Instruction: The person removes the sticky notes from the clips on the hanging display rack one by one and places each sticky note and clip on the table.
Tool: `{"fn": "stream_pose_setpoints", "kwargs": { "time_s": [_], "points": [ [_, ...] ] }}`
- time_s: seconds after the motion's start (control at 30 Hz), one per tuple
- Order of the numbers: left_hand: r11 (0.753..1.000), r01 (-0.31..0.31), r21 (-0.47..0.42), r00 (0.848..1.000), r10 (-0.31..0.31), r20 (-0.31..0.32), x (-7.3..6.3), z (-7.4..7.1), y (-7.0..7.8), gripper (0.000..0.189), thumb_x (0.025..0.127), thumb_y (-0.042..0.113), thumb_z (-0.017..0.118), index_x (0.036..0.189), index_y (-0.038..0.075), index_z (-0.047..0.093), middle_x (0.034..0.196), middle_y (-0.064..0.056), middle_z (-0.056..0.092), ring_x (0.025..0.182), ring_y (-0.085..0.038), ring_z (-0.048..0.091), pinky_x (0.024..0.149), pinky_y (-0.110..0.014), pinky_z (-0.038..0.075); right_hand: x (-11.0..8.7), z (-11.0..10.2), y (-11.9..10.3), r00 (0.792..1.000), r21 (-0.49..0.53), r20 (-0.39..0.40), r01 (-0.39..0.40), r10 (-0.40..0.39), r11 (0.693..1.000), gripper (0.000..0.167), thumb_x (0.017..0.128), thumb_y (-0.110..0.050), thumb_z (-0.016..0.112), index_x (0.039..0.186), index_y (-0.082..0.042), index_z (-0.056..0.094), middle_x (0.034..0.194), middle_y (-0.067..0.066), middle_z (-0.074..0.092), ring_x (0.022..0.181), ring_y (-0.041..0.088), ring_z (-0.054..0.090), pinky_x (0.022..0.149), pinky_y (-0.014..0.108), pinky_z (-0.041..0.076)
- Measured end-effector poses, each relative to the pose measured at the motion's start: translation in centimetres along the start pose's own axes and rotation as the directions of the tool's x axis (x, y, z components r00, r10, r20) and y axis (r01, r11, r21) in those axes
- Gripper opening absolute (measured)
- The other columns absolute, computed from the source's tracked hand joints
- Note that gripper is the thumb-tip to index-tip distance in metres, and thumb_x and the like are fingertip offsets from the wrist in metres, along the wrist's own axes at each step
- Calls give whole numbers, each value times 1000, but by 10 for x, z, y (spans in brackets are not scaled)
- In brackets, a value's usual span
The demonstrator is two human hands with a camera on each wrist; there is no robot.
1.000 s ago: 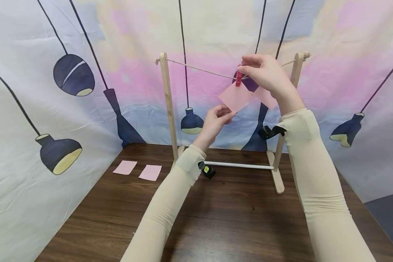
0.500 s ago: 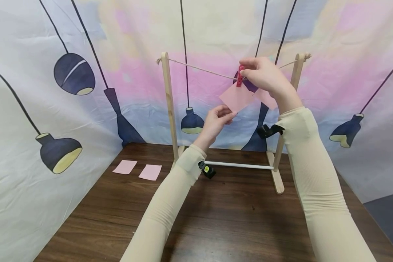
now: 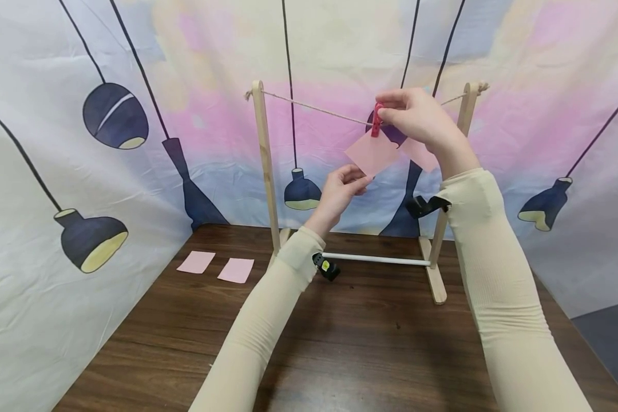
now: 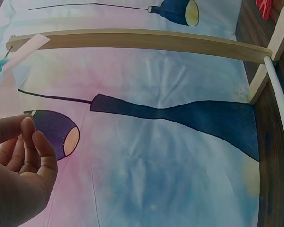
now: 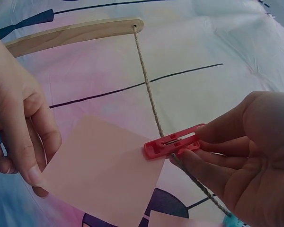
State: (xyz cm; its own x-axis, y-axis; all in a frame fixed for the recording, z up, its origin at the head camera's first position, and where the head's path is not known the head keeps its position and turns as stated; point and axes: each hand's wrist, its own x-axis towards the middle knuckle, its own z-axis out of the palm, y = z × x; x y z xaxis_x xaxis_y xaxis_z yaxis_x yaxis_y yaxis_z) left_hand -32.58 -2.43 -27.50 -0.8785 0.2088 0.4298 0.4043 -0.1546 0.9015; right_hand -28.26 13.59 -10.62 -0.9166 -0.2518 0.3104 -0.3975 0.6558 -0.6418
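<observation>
A pink square of paper (image 3: 372,153) hangs by one corner at the rope (image 3: 319,109), turned like a diamond. My left hand (image 3: 336,193) pinches its lower corner between thumb and finger. At the upper corner, a red clothespin (image 5: 173,143) sits across the rope and the paper's edge. My right hand (image 3: 419,120) pinches the handle end of that clothespin. Just to the right, another pink paper (image 3: 418,153) hangs, partly behind my right wrist. A teal clip (image 5: 233,221) shows on the rope in the right wrist view.
A wooden post (image 3: 265,166) stands at each end of the rope, joined low down by a white rod (image 3: 376,260). Two pink papers, one of them nearer (image 3: 236,270), lie on the table's left. Red clothespins (image 4: 264,8) lie at the left wrist view's corner.
My right thumb and fingers have shifted slightly right and down on the red clothespin, so more of its upper end shows. The left hand and the paper stay nearly still.
</observation>
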Motion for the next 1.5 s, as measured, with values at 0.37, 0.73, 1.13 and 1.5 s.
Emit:
{"fn": "stream_pose_setpoints", "kwargs": {
  "time_s": [0.37, 0.73, 1.13, 1.5],
  "points": [
    [1000, -20, -1, 1000, 20, 22, -3, 0, 2, 21, 99, 5, 64, 116, -7, 64, 115, -32, 64, 73, -10, 62, 95, -58, 49, 0, 12, 0, 992, 7, -126, 19, -18, 1000, 40, 105, -22, 54, 142, -7, 56, 139, 10, 61, 128, 21, 57, 106, 35, 46],
    [999, -50, 1, 999, 50, 14, -1, 0, 1, 21, 100, 8, 62, 115, -7, 64, 117, -35, 62, 74, -16, 61, 91, -53, 53, -2, 15, 1, 974, 35, -227, 29, -20, 999, 33, 103, -19, 59, 133, -7, 65, 129, 9, 68, 121, 16, 63, 99, 30, 49],
    [998, -62, -10, 998, 62, -2, -2, -1, 1, 20, 101, 11, 63, 112, -6, 66, 90, -3, 67, 73, -20, 60, 94, -60, 49, 0, 14, 3, 935, 149, -347, 129, -70, 980, 27, 100, -11, 62, 125, -2, 68, 121, 11, 71, 101, 14, 71, 95, 26, 52],
    [999, -47, 20, 999, 47, -2, -1, -3, 4, 22, 101, 11, 63, 114, -5, 66, 101, -19, 68, 74, -20, 60, 89, -51, 54, -3, 8, 4, 898, 129, -423, 192, -121, 973, 26, 100, -12, 63, 123, -2, 69, 120, 11, 71, 105, 11, 69, 98, 25, 49]
  ]
}}
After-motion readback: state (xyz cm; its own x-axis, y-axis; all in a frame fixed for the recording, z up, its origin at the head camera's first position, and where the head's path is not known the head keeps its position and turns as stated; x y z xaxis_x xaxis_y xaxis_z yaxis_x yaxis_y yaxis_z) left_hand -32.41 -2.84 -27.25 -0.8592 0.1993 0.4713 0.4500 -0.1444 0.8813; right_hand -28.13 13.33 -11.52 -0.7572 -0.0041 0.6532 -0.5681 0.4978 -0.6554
